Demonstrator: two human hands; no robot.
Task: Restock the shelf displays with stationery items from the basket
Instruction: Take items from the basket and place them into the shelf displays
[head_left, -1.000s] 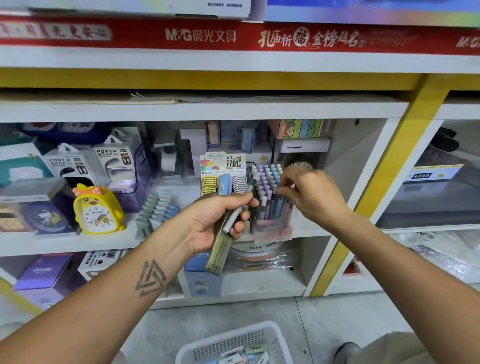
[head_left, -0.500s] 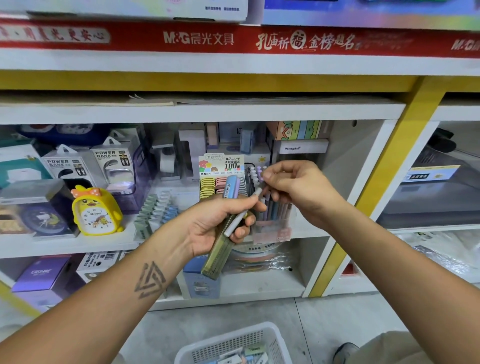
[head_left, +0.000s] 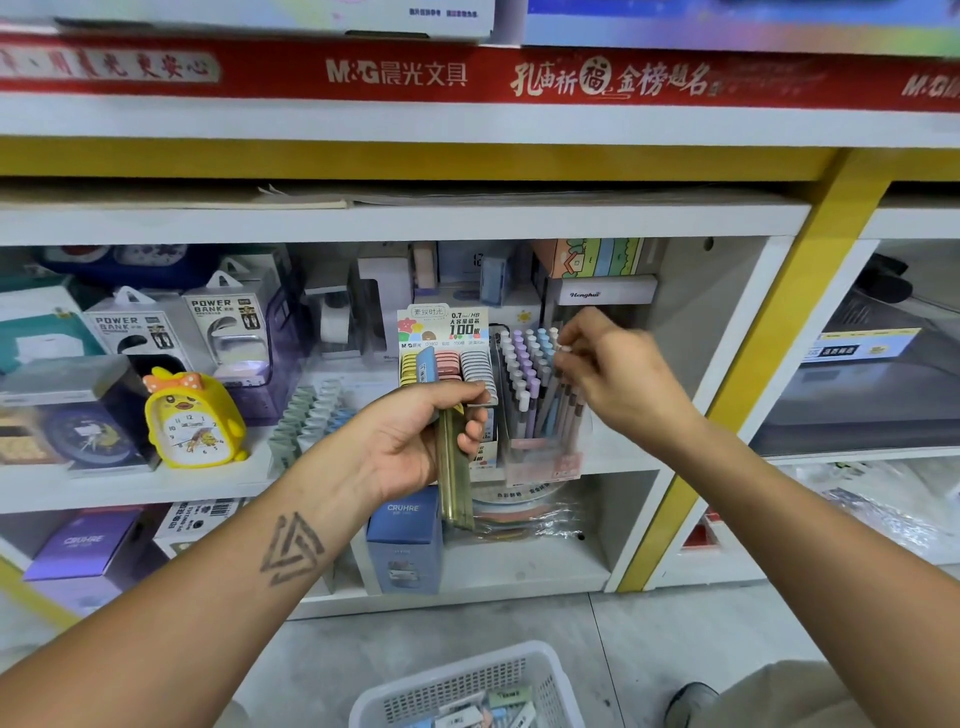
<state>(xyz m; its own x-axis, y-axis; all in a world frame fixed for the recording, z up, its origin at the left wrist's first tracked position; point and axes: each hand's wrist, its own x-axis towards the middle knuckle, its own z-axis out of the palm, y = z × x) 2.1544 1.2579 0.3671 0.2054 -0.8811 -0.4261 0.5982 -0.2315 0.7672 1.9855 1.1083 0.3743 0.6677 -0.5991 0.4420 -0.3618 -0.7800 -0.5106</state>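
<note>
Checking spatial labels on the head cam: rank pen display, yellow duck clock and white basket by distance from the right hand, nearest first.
1. pen display: on the middle shelf, right under the right hand, fingers at the pen tops.
2. yellow duck clock: same shelf, far left, past the left hand.
3. white basket: on the floor, bottom of frame.

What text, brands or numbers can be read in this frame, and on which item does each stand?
"M&G" plus Chinese characters: red banner.
"POWER BANK": two boxes.
"0.7 HB", "100", "M&G": lead refill display card.
"CRUHRE": blue box and purple box.
Numerals 1 to 12: yellow duck clock.
White box: script logo, unclear.
Yellow shelf label, barcode box, basket items: too small.
</note>
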